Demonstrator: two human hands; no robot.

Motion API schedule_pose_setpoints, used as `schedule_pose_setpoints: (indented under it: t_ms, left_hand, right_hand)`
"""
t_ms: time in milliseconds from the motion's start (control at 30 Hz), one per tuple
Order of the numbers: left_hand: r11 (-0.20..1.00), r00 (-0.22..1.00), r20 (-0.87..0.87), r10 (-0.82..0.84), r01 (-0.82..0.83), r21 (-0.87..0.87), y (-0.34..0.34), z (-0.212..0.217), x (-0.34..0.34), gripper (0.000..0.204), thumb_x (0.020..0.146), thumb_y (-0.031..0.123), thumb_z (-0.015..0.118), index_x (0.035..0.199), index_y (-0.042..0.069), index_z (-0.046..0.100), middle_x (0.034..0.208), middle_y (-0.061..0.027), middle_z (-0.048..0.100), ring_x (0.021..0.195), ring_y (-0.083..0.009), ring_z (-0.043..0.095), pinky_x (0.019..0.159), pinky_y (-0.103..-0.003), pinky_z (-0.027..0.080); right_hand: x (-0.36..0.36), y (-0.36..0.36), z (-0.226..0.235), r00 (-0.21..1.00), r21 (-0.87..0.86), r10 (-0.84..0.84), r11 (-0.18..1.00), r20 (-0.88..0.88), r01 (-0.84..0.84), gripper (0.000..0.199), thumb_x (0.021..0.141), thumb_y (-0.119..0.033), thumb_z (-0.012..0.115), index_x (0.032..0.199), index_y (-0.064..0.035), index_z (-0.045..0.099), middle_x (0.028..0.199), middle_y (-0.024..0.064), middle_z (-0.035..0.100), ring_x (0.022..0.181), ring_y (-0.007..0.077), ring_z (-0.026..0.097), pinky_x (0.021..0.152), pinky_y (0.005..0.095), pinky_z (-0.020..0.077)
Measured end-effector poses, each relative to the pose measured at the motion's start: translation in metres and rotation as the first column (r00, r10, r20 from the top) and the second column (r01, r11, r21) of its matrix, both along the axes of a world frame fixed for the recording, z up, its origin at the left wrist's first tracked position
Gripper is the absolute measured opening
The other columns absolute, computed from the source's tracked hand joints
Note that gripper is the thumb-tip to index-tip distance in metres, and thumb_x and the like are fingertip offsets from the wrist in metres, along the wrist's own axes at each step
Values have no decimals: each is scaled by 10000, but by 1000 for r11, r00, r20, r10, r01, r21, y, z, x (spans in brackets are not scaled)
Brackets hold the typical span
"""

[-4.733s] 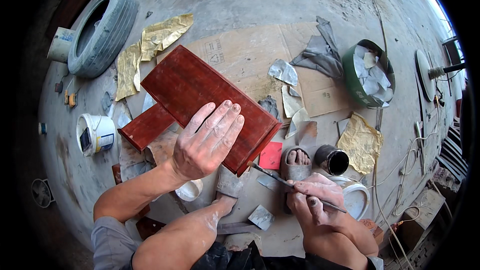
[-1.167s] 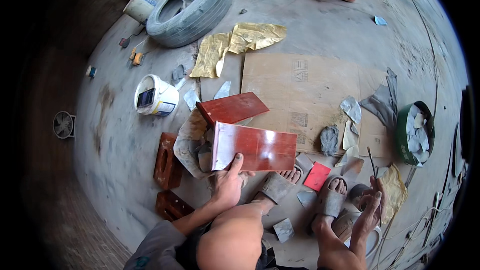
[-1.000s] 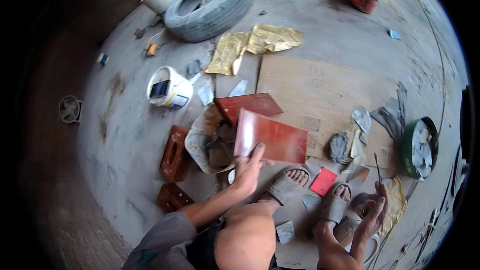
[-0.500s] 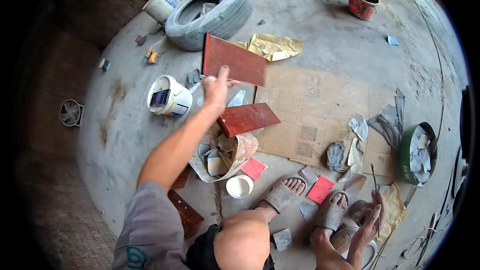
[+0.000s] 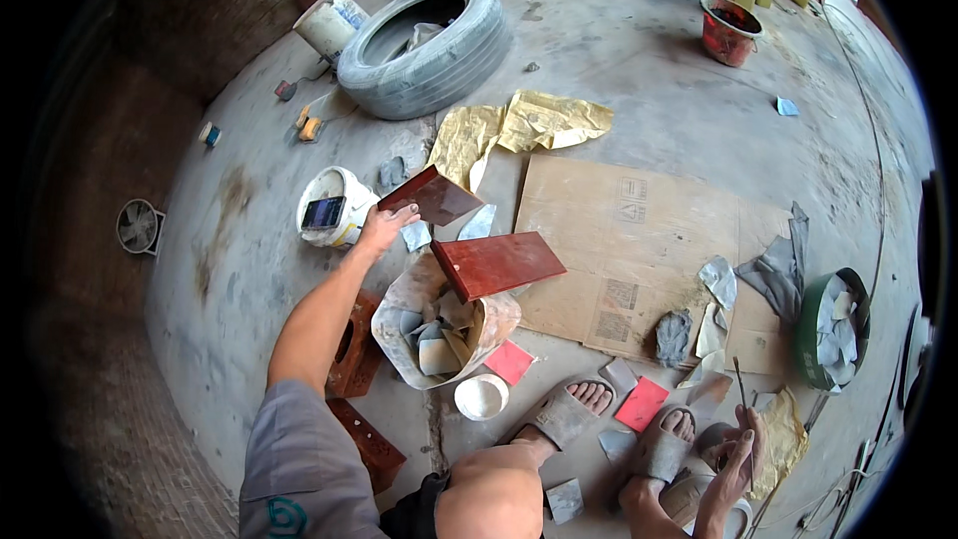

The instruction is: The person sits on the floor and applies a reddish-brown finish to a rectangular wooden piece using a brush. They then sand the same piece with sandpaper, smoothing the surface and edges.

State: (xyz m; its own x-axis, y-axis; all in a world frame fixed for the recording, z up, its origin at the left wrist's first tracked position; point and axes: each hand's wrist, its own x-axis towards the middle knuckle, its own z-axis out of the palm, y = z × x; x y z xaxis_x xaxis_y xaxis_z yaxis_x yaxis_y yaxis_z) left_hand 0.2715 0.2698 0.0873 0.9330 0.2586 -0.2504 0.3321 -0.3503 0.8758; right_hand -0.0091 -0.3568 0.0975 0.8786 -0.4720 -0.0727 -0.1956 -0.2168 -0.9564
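My left hand (image 5: 386, 227) grips the near left edge of a reddish-brown wooden board (image 5: 435, 197), held tilted above the floor beside a white bucket (image 5: 349, 208). A second reddish-brown board (image 5: 502, 266) rests across the rim of a worn plastic tub (image 5: 487, 327) that holds sandpaper scraps (image 5: 439, 351). At the lower right, my right hand (image 5: 736, 451) is closed around a thin stick-like tool (image 5: 741, 387), pointing upward; its kind cannot be made out. Near my foot stands a small white cup (image 5: 481, 396) with pale contents.
Flattened cardboard (image 5: 579, 220) covers the floor ahead, with a grey rag (image 5: 674, 336) on it. A tyre (image 5: 429, 60) lies at the back left. A green tub (image 5: 830, 339) of sandpaper stands right, a red bucket (image 5: 730, 32) far right. A phone (image 5: 323, 213) sits on the white bucket.
My left hand has drawn the board nearer and to the left, turning it to a flatter tilt and uncovering the gold paper behind. My right hand stays nearly still with the tool.
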Motion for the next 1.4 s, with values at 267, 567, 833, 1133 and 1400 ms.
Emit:
schedule_pose_setpoints:
  t_ms: [267, 567, 833, 1133, 1400]
  left_hand:
    - [982, 978, 160, 134, -153, 109, 53, -68, -42, 332, 974, 233, 758, 1115, -66, 726, 1038, -119, 788, 1004, -190, 757, 866, -332, 562]
    - [954, 991, 136, -9, -32, 299, 51, -78, -83, 295, 981, 155, 730, 1212, -28, 726, 1054, -149, 777, 972, -163, 700, 871, -320, 548]
    - [909, 964, 159, -213, 136, 395, 35, -48, -94, 280, 1014, 77, 634, 1264, -31, 698, 1121, -154, 770, 1051, -180, 694, 945, -319, 521]
    - [801, 943, 21, -333, 272, 533, 59, -42, -108, 392, 990, 35, 620, 1380, 2, 636, 1289, -216, 711, 1216, -308, 674, 1038, -363, 499]
    - [692, 865, -11, -502, 409, 595, 77, -47, -111, 542, 882, -37, 644, 1420, 24, 621, 1354, -232, 680, 1280, -342, 656, 1070, -385, 493]
  right_hand:
    - [4, 5, -2, 999, 1, 35, 999, -30, -35, 503, 1149, -351, 427, 1458, 31, 534, 1359, 159, 674, 752, 63, 495, 615, 210, 431]
    - [9, 10, 0, 998, -18, 48, 999, -48, -49, 506, 1152, -343, 412, 1456, 41, 536, 1376, 157, 667, 855, 100, 550, 630, 223, 455]
    - [11, 10, 6, 996, 11, 54, 999, -74, -53, 499, 1151, -335, 412, 1439, 47, 554, 1353, 169, 676, 877, 112, 574, 640, 230, 465]
    - [7, 20, 3, 997, 29, 43, 999, -67, -41, 507, 1146, -348, 436, 1452, 42, 543, 1362, 165, 674, 849, 104, 554, 641, 221, 454]
    - [21, 22, 12, 999, 124, 45, 991, -27, -41, 384, 1125, -191, 488, 1415, 48, 569, 1265, 130, 698, 876, 98, 607, 738, 228, 499]
